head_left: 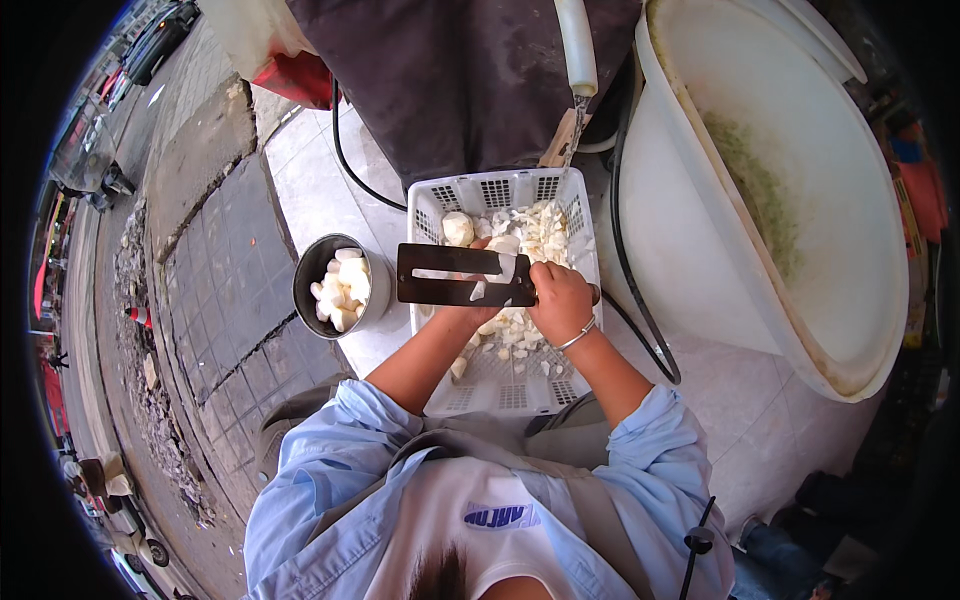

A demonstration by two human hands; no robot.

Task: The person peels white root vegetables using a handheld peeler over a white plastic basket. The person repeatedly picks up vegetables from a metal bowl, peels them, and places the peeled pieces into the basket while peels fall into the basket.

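Note:
My right hand [561, 300] grips the handle of a wide, dark slotted blade [427, 292], which lies crosswise above a white plastic basket [499, 176]. White shavings cling to the blade around its slot. Beneath the blade, my left hand [474, 318] holds a pale root vegetable piece [504, 244], mostly hidden by the metal. Inside the basket are many white peelings [546, 232] and a rounded, pale peeled piece [457, 228]. A metal pot [381, 289] left of the basket holds several smooth white chunks [343, 289].
Water runs from a white hose [577, 52] into the basket's far right corner. A large white tub [675, 210] stands at right, beside a black hose [626, 255]. Dark sheeting [465, 82] hangs beyond the basket. Broken paving [225, 262] and a street with vehicles lie left.

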